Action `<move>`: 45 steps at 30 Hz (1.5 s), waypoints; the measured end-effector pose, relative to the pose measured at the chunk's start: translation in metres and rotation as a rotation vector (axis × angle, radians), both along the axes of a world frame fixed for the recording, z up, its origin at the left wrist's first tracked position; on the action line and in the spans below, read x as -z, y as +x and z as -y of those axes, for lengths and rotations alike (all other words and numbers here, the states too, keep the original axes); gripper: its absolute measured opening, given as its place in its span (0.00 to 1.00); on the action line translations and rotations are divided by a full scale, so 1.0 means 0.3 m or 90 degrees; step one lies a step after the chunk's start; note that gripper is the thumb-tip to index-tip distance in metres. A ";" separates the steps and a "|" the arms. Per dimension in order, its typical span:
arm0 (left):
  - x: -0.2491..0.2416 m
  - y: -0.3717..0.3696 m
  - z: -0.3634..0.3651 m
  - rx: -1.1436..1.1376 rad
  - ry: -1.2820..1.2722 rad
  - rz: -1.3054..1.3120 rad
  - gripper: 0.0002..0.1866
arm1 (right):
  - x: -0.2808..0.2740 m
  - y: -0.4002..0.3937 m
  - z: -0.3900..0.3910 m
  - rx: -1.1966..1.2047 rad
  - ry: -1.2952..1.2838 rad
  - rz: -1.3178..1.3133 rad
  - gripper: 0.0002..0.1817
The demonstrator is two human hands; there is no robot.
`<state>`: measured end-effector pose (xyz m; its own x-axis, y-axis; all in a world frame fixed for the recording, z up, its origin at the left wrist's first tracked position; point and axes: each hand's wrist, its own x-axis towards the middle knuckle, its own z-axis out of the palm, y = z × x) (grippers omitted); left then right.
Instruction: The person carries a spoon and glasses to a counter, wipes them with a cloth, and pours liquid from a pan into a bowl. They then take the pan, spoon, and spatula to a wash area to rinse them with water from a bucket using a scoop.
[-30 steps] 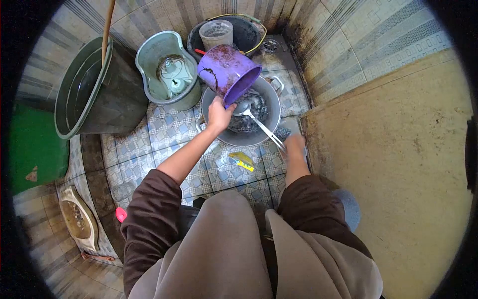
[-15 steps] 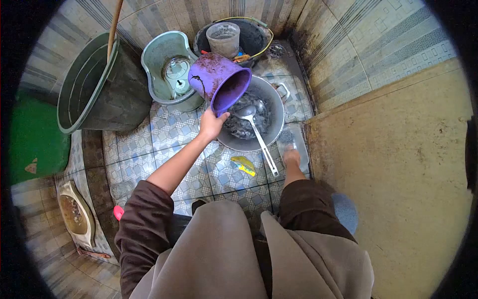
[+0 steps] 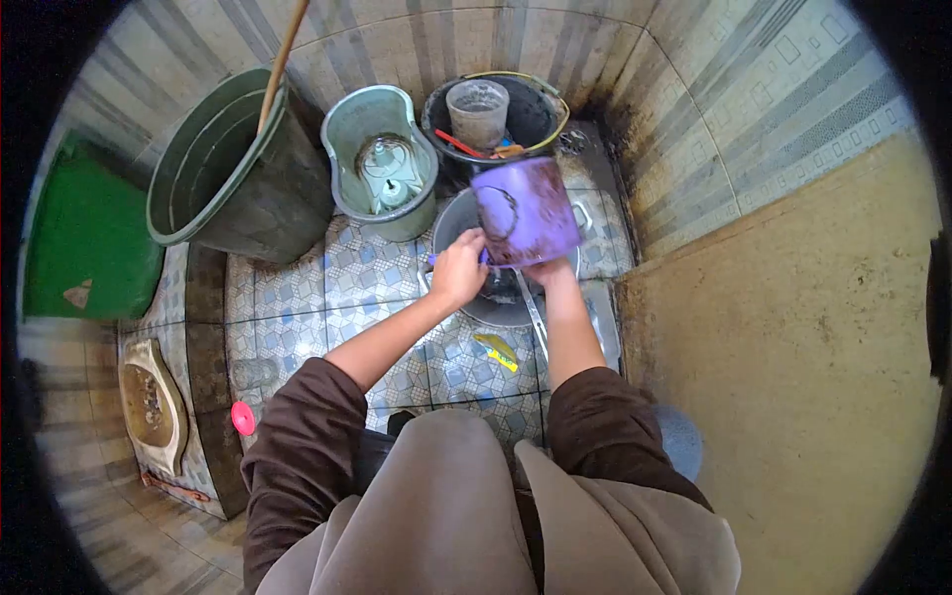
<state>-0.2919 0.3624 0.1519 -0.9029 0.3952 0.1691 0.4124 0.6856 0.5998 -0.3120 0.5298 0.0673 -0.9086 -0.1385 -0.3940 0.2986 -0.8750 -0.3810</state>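
A purple dipper (image 3: 528, 212) with dark stains is tilted over the grey pot (image 3: 456, 215) on the tiled floor. My left hand (image 3: 460, 268) grips it at its lower left, by the handle. My right hand (image 3: 551, 270) is at its lower rim, with the fingers hidden behind or inside it. Below it, the handle of a metal ladle (image 3: 534, 309) sticks out of the pot toward me. Dark water in the pot is partly covered by the dipper. A yellow-green packet (image 3: 498, 349) lies on the tiles in front of the pot.
Behind the pot stands a black bucket (image 3: 540, 109) holding a grey container (image 3: 478, 114). A green tub (image 3: 382, 159) and a large dark green bin (image 3: 248, 188) are to the left. A pink object (image 3: 243, 417) lies lower left. A beige panel (image 3: 783, 357) borders the right side.
The purple dipper has moved right and turned so its outer side faces me. My right hand has come from the floor beside the pot to the dipper. The view has shifted slightly.
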 end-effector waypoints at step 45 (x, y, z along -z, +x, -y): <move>-0.921 -0.063 0.520 -0.251 0.288 0.183 0.11 | -0.259 -0.188 0.117 -0.082 0.348 -0.049 0.08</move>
